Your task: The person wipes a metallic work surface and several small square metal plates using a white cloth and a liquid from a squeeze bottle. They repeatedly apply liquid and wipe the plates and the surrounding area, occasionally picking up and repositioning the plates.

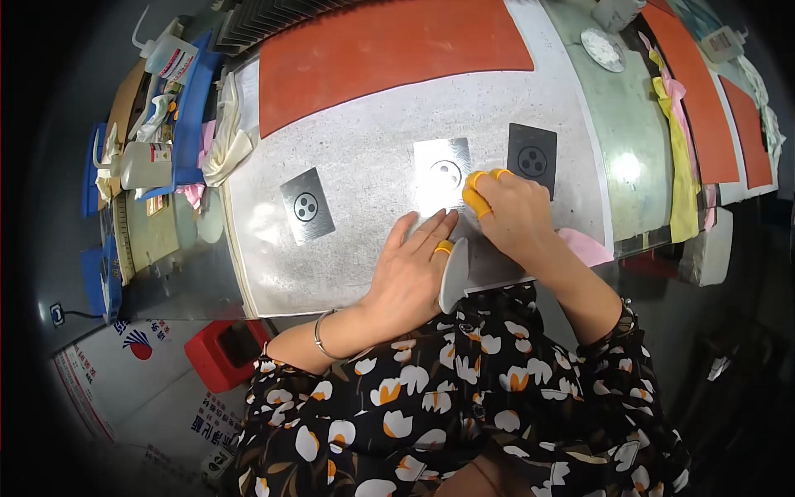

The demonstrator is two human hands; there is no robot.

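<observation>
While the left hand (411, 277) lies flat and open on the grey mat (364, 166), palm down, fingers stretched forward, its grip holds nothing; a pale curved pad (454, 273) stands on edge just beside its thumb side, touching the hand. The right hand (507, 217) sits just ahead and to the side of it, yellow finger cots (475, 201) on the fingertips, grip narrow, fingertips pressed down at the near edge of the shiny square plate (442, 176) with three small holes. Whether it actually pinches the plate's edge, I cannot tell. Just beyond the right hand's knuckles lies a dark square plate (532, 156), same hole pattern, touching nothing. Well off to the left hand's far side rests a third grey plate (307, 205), tilted on the mat. Beyond the plates spreads an orange sheet (389, 50). A pink cloth (585, 247) peeks out under the right wrist at the worktop (629, 124) edge.
</observation>
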